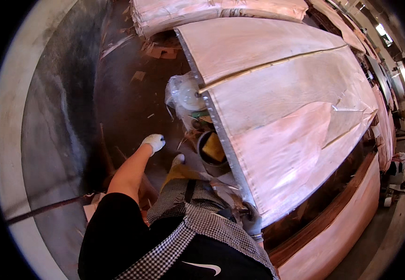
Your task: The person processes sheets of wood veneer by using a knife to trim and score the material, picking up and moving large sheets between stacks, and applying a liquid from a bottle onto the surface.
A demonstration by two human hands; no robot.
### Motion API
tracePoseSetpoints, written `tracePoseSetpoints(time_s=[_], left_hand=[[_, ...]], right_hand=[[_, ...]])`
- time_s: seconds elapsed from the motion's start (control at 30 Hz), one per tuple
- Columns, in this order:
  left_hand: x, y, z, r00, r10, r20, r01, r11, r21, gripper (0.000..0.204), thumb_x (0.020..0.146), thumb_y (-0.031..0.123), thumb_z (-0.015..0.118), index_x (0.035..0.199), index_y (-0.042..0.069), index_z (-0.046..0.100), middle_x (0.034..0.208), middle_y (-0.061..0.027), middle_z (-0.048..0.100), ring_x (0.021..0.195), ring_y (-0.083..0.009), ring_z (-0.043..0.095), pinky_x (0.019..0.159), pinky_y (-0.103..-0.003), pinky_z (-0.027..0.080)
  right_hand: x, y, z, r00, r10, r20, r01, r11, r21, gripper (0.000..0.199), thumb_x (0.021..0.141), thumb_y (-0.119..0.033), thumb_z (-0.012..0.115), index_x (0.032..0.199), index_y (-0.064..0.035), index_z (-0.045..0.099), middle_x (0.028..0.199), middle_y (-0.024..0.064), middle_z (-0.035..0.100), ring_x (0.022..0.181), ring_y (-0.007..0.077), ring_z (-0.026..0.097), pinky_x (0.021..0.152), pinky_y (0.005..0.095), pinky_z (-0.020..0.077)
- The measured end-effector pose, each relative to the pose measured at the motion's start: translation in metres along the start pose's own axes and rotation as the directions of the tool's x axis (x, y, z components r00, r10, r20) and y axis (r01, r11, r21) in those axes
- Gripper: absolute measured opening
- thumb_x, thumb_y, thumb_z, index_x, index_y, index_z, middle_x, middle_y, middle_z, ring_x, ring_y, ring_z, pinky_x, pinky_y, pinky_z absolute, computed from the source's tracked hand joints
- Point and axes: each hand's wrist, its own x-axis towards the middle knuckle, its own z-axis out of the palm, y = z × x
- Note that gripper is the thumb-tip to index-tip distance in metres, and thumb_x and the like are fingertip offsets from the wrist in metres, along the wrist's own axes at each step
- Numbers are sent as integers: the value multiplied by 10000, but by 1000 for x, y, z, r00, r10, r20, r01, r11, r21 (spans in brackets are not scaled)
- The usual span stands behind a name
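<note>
My left hand point(154, 143), in a white glove, hangs left of the table, apart from it. Its fingers are curled; a small dark spot shows at its front, and what it holds, if anything, I cannot make out. Low at the table's near corner is my right hand point(253, 220), in a grey glove, its fingers mostly hidden. Large thin pinkish wood veneer sheets point(268, 70) cover the table, with a torn-edged, pinker piece point(286, 144) on the near part. Across them runs a long, thin yellowish rod or strip point(272, 63).
Below the table's metal edge point(221, 126) stand a dark bucket point(206, 156) with something yellow inside and a clear plastic-wrapped roll point(188, 93). Veneer stacks lie at the back point(221, 11) and right point(338, 224). Scraps point(163, 51) litter the floor. A person point(401, 161) is far right.
</note>
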Motion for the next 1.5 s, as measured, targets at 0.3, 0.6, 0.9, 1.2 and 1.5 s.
tracePoseSetpoints(time_s=[0.3,0.6,0.9,1.2,1.5], left_hand=[[183,-43,-42,950,-86,-300,51,991,-125,438,875,358,445,1211,83,507,1214,-185,525,1066,-353,531,896,-433,435],[241,-61,-15,994,-59,89,104,719,-687,274,826,110,595,1087,32,564,907,-105,616,809,-222,596,699,-353,501],[35,0,-40,846,267,461,466,47,-883,217,829,126,642,993,-15,623,890,-105,665,743,-159,629,621,-270,539],[25,25,-82,762,508,401,256,333,-907,214,868,165,600,1023,24,647,852,-36,662,634,-73,553,595,-190,451],[24,53,-49,595,672,442,707,-176,-685,281,885,268,577,1069,55,582,679,-6,566,462,-71,429,478,-225,387]], right_hand=[[80,-92,113,958,182,220,-196,980,41,235,830,-94,607,1054,-30,635,704,73,621,625,139,624,551,257,475],[176,-150,175,883,209,420,-152,974,-166,410,763,-225,632,1147,-92,572,1026,202,610,895,362,601,771,402,485],[220,-161,255,949,213,232,-280,909,310,331,827,-71,576,1154,-22,562,1003,115,636,908,156,604,749,289,495],[212,-199,228,897,372,240,-437,830,348,239,854,-200,605,994,-6,602,743,86,620,610,133,556,561,289,454],[178,-140,232,875,484,1,-419,756,503,162,858,-114,592,969,-5,637,772,35,638,667,79,564,587,227,450]])
